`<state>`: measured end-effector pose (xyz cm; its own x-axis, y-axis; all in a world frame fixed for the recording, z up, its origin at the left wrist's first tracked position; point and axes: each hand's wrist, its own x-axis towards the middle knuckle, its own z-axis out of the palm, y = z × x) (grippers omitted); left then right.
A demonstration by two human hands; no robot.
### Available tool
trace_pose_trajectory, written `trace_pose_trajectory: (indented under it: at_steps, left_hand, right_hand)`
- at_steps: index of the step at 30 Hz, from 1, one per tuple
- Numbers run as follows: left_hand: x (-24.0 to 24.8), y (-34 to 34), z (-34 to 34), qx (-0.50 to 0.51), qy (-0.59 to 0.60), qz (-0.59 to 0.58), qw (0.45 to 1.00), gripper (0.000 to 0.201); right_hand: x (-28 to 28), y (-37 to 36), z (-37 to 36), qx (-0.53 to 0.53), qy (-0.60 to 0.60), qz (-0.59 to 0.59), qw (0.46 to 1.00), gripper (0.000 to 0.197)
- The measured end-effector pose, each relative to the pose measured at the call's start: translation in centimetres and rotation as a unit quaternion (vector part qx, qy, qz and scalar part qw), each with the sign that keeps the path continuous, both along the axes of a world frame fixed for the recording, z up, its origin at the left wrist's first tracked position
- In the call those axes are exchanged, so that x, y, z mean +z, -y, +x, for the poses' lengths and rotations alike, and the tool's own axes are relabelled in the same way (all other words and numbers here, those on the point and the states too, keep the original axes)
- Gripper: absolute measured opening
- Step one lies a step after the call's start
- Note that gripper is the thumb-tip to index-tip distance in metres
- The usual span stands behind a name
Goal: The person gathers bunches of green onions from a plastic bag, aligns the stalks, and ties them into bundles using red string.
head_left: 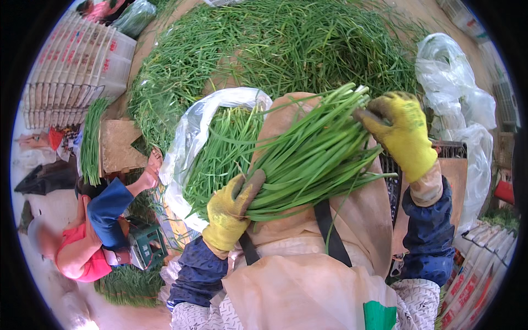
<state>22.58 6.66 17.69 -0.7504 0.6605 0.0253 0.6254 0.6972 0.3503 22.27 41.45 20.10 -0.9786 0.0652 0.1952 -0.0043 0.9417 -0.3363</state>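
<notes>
Over my lap lies a thick bunch of garlic chives (313, 157), pale stalk ends to the upper right, leaves toward the lower left. My left hand (231, 209), in a yellow glove with dark fingertips, is closed round the leafy lower left end. At the stalk ends is my right hand (399, 132), in a matching glove, its fingers curved and a gap showing between thumb and fingers. Its fingertips come up against the stalks. Just left of the bunch, more chives (223, 148) stand packed in a white plastic bag (179, 137).
Loose green chives (297, 41) cover the floor ahead. Stacked crates (77, 69) stand far left, clear plastic bags (454, 82) at right. At left, a person in red (82, 253) sits beside a green crate (147, 247) and a brown board (118, 146).
</notes>
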Motion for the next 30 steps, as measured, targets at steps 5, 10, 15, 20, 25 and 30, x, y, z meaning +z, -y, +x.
trace_pose_trajectory:
  at_steps: [5,10,15,20,25,30]
  left_hand:
    - [-0.4,-0.9,-0.3,-0.006,0.026,0.028,0.999,0.076]
    - [-0.4,-1.2,-1.0,0.021,0.000,0.094,0.995,0.069]
    - [1.0,-0.9,-0.9,0.029,-0.089,0.122,0.988,0.064]
    - [-0.2,-1.0,-0.4,0.005,0.002,0.084,0.996,0.070]
    - [0.0,-0.3,-0.7,-0.025,0.061,0.068,0.995,0.074]
    - [-0.3,-0.1,-0.6,-0.061,0.011,0.001,0.998,0.068]
  right_hand:
    - [-1.2,-0.7,-0.2,0.016,0.031,0.103,0.994,0.048]
    - [-0.3,-0.1,-3.0,0.094,0.217,-0.010,0.972,0.056]
    - [1.7,1.0,-2.8,0.106,0.075,-0.286,0.949,0.036]
    - [-2.1,1.7,-2.7,0.075,0.137,-0.105,0.982,0.033]
    - [-4.9,0.0,-1.5,0.005,0.074,-0.057,0.996,0.021]
    - [-8.3,-7.3,-3.8,-0.074,-0.026,-0.103,0.992,0.012]
